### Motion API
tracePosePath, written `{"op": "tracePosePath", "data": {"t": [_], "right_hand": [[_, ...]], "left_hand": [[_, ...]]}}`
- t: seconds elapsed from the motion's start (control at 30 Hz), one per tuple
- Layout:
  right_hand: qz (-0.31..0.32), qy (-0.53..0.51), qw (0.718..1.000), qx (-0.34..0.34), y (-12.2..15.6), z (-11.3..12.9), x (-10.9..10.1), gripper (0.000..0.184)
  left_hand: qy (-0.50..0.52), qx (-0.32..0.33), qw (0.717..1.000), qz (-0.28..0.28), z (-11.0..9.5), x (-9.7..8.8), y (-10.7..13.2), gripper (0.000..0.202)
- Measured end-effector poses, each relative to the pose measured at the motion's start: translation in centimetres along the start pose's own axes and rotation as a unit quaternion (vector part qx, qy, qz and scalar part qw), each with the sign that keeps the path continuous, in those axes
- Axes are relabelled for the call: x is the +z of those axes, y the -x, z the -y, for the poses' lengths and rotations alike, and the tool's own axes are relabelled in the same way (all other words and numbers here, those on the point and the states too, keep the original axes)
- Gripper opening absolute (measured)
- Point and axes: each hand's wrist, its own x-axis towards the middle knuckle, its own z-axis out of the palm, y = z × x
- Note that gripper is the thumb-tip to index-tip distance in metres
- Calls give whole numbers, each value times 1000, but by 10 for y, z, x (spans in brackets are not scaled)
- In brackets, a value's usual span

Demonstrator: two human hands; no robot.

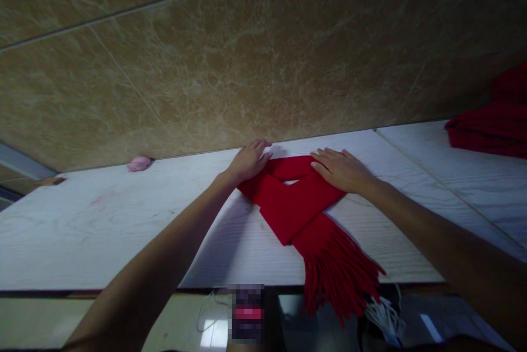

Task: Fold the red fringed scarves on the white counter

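A red fringed scarf (290,206) lies on the white wood-grain table, looped and crossed over itself with a small gap in the loop. Its fringe hangs over the front edge. My left hand (250,161) rests at the loop's upper left corner, fingers stretched toward the wall. On the upper right side of the loop, my right hand (340,168) lies flat with its fingers extended. Both palms face down, and neither hand grips the cloth.
A tan marbled tile wall (230,77) rises behind the white table (123,231). Folded red cloth (489,127) is piled at the far right. A small pink object (139,163) sits against the wall at left. White cords (385,316) hang below the front edge.
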Motion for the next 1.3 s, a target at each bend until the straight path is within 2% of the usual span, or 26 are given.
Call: {"op": "tracePosePath", "data": {"t": [0.13,0.23,0.4,0.93,1.13,1.3], "right_hand": [[8,1,1000,5,0,1,-1,58],[15,-1,1000,8,0,2,-3,58],[12,-6,1000,7,0,2,-2,58],[9,-3,1000,3,-3,-3,4,57],[-15,2,1000,-10,-4,-8,8,57],[-42,-1,999,-29,-7,-15,9,58]], "left_hand": [[15,-14,994,109,-11,13,4,61],[17,-40,988,149,-15,20,8,67],[36,-56,986,149,-14,19,9,72],[39,-48,988,139,-20,15,13,72],[45,-49,994,90,-19,7,18,67],[48,-54,993,88,-14,10,19,66]]}}
